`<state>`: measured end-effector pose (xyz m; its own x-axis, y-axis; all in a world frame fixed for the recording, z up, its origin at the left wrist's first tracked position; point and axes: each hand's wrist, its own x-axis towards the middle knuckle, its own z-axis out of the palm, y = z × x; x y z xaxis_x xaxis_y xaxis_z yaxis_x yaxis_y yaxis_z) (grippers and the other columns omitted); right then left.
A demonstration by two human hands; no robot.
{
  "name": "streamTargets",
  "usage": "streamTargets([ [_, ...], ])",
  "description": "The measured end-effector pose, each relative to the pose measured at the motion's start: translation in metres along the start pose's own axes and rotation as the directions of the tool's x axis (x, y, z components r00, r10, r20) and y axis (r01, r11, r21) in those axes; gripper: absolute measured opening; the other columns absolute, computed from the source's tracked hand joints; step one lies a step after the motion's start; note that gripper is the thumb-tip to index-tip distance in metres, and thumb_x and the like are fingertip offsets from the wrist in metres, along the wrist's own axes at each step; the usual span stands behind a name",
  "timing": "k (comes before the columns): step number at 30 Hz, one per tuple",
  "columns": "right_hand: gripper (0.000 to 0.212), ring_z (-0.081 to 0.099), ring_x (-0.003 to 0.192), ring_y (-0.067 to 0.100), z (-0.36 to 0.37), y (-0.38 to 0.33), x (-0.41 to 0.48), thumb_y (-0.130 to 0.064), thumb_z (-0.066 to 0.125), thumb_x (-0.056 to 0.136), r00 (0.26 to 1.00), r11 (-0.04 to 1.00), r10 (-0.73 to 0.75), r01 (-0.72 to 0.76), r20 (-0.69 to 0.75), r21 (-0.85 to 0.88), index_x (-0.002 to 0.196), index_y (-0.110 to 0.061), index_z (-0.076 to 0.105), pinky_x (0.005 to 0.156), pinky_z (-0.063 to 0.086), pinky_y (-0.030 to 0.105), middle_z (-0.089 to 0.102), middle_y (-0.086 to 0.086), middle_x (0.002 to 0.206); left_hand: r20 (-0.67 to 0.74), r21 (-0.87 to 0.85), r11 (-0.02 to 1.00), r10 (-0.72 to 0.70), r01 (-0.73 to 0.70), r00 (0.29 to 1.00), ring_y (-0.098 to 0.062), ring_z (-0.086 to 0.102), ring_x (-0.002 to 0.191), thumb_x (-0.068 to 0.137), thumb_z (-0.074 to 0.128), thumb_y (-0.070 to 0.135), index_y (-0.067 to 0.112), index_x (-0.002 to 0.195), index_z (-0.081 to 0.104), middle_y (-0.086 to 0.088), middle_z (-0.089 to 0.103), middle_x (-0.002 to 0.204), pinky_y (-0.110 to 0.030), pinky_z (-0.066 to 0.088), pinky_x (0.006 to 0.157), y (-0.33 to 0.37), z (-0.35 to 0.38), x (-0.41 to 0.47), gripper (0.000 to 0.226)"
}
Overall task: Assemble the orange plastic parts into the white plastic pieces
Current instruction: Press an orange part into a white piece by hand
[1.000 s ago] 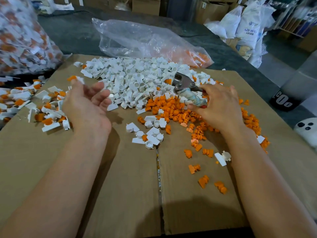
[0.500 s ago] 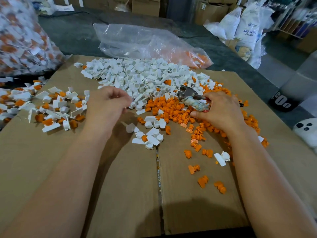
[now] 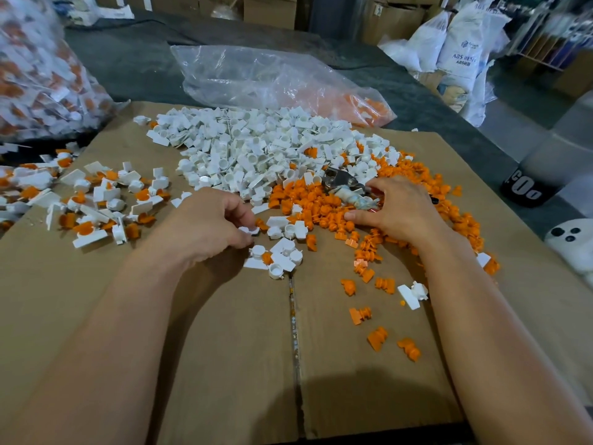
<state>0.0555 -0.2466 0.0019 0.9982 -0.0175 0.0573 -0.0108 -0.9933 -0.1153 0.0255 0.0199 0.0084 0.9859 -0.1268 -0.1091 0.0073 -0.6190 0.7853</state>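
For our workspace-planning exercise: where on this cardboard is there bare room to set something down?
Bare cardboard lies between the two forearms, along the seam, and near left below the assembled pieces. Crowded: the white pile far middle, the orange pile around the right hand.

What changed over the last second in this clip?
The left hand, open by the assembled pile a second ago, swung right and now pinches a white piece. The right hand lowered onto the orange parts, still gripping the tool. The white pile and cardboard stayed put.
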Motion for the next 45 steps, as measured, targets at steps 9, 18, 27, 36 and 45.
streamTargets([
  [9,0.079,0.040,0.120,0.026,-0.003,-0.006,-0.005,-0.065,0.058,0.069,1.000,0.989,0.002,-0.001,-0.004,0.146,0.132,-0.018,0.045,0.097,0.034,0.040,0.043,0.010,0.131,-0.114,-0.498,0.866,-0.015,-0.044,0.993,-0.001,0.059,0.049,0.075,0.071,0.015,0.014,0.072,0.065,0.007,0.065,0.053,-0.012,0.047,0.046,0.009,0.009,0.000,0.007],
  [18,0.016,0.048,0.077,0.001,-0.013,-0.040,-0.024,-0.032,0.065,0.081,0.924,0.863,-0.254,0.350,-0.285,0.365,0.093,-0.021,0.069,0.069,0.038,0.020,0.054,-0.008,0.090,-0.003,-0.651,0.758,-0.054,0.039,0.999,-0.010,0.064,0.053,0.076,0.067,0.003,0.010,0.075,0.064,0.003,0.066,0.057,-0.016,0.050,0.048,0.019,0.018,-0.003,0.008],
  [27,0.022,0.044,0.084,0.006,-0.003,-0.056,-0.026,-0.024,0.062,0.084,0.904,0.875,-0.422,0.424,-0.060,0.234,0.105,-0.023,0.067,0.075,0.043,0.029,0.046,-0.011,0.089,0.014,-0.709,0.704,-0.052,0.046,0.999,-0.010,0.064,0.053,0.074,0.065,-0.008,0.009,0.083,0.063,0.001,0.065,0.058,-0.016,0.050,0.049,0.020,0.018,-0.003,0.020],
  [36,0.017,0.041,0.081,0.008,-0.001,-0.060,-0.026,-0.032,0.065,0.082,0.904,0.883,-0.427,0.423,-0.027,0.205,0.093,-0.020,0.061,0.066,0.035,0.027,0.042,-0.009,0.087,0.024,-0.751,0.659,-0.025,0.035,0.999,-0.013,0.066,0.058,0.078,0.057,-0.013,0.006,0.085,0.063,0.000,0.066,0.059,-0.021,0.055,0.060,0.021,0.020,-0.002,0.021],
  [45,0.014,0.050,0.068,0.006,-0.005,-0.059,-0.031,-0.030,0.066,0.082,0.926,0.857,-0.355,0.379,-0.131,0.348,0.080,-0.019,0.057,0.060,0.040,0.022,0.051,-0.015,0.071,0.021,-0.794,0.608,-0.016,0.026,1.000,-0.013,0.067,0.058,0.074,0.060,-0.011,0.001,0.080,0.062,-0.005,0.067,0.059,-0.019,0.056,0.058,0.022,0.021,-0.003,0.013],
])
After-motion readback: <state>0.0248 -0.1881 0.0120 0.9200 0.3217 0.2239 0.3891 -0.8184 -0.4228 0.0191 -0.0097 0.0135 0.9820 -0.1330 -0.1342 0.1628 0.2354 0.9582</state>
